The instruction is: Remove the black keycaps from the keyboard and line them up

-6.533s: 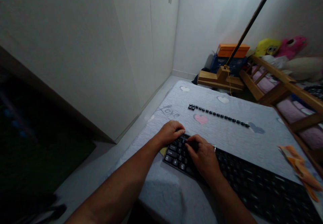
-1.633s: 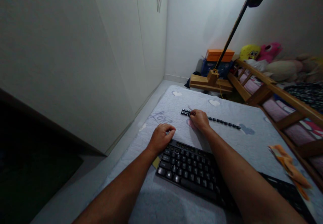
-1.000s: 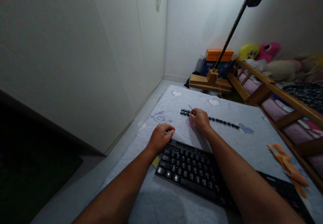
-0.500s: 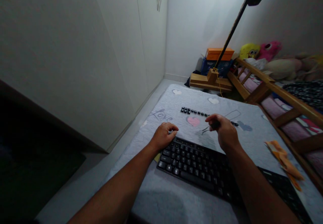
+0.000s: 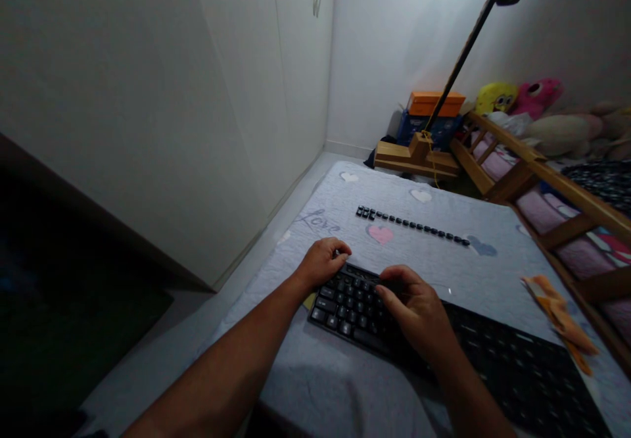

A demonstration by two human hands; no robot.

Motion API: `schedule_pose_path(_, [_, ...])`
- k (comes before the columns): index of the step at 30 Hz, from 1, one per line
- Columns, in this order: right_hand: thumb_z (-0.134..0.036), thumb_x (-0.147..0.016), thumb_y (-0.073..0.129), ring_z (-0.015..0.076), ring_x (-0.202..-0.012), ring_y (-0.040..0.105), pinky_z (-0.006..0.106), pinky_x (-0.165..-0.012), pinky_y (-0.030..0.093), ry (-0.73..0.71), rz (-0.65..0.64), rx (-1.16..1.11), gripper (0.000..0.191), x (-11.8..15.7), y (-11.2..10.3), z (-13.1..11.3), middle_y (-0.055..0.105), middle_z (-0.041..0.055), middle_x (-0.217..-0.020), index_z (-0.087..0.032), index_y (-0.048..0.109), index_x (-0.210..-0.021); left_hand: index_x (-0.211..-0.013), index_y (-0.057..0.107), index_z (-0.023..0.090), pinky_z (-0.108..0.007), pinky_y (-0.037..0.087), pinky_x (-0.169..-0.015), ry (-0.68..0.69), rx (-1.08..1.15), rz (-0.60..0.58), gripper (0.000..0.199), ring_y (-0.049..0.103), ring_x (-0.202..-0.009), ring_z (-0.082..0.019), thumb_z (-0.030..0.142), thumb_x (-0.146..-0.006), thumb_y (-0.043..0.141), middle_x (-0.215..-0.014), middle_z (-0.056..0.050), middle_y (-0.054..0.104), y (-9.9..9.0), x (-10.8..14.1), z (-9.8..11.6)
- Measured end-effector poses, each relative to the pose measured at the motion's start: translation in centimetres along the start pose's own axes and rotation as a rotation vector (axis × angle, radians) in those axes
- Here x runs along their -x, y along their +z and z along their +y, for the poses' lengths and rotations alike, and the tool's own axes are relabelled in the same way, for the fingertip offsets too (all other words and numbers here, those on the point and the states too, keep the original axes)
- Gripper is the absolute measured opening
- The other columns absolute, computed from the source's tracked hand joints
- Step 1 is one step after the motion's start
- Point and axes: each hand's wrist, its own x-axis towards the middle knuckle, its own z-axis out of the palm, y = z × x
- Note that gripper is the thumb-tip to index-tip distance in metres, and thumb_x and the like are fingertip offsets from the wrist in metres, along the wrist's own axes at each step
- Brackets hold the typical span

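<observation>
A long black keyboard (image 5: 513, 352) lies across the light blue quilted cover. My left hand (image 5: 325, 262) is at its upper left corner, fingers curled over the edge. Over the upper middle keys is my right hand (image 5: 411, 300), its thumb and fingers closed around a thin wire keycap puller (image 5: 449, 291). Only a faint bit of that wire shows behind the hand; its tips are hidden. Beyond the keyboard, several black keycaps (image 5: 413, 225) lie in a slanting row, with a small cluster at the left end.
An orange cloth (image 5: 562, 319) lies at the right, beside a wooden bed rail (image 5: 532, 155). A white cabinet (image 5: 236, 96) stands on the left. At the far end are a wooden lamp base (image 5: 419, 155) and an orange box (image 5: 436, 104).
My right hand has come down and left from above the cover to the keyboard's keys, uncovering the keycap row. My left hand stays at the corner. The view has shifted slightly.
</observation>
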Motion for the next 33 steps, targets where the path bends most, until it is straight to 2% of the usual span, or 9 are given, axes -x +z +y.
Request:
schedule_pose_path(6, [-0.033, -0.083, 0.057, 0.0171, -0.068, 0.063, 0.028, -0.065, 0.048, -0.146, 0.061, 0.174, 0.014, 0.3, 1.4, -0.1, 0.067, 0.0010, -0.077, -0.021, 0.062, -0.088, -0.088, 0.072, 0.017, -0.026, 0.048, -0.078, -0.023, -0.007, -0.014, 0.017, 0.064, -0.083, -0.016, 0.018, -0.079, 0.057, -0.089, -0.003, 0.071, 0.2, -0.2, -0.5])
schedule_pose_path(25, [-0.021, -0.085, 0.057, 0.0165, -0.074, 0.066, 0.025, -0.069, 0.052, -0.376, 0.076, 0.265, 0.007, 0.2, 2.5, 0.6, 0.069, 0.0030, -0.082, -0.019, 0.061, -0.090, -0.088, 0.072, 0.016, -0.027, 0.048, -0.079, -0.013, 0.010, -0.016, 0.018, 0.064, -0.080, -0.016, 0.017, -0.079, 0.056, -0.087, -0.003, 0.072, 0.2, -0.2, -0.6])
schedule_pose_path(33, [-0.018, -0.085, 0.056, 0.0163, -0.074, 0.066, 0.025, -0.068, 0.051, -0.426, 0.069, 0.284, 0.007, 0.1, 2.7, 0.9, 0.068, 0.0034, -0.082, -0.019, 0.060, -0.090, -0.088, 0.072, 0.016, -0.026, 0.048, -0.078, -0.029, 0.010, -0.016, 0.018, 0.063, -0.079, -0.016, 0.017, -0.079, 0.056, -0.087, -0.003, 0.072, 0.2, -0.1, -0.4])
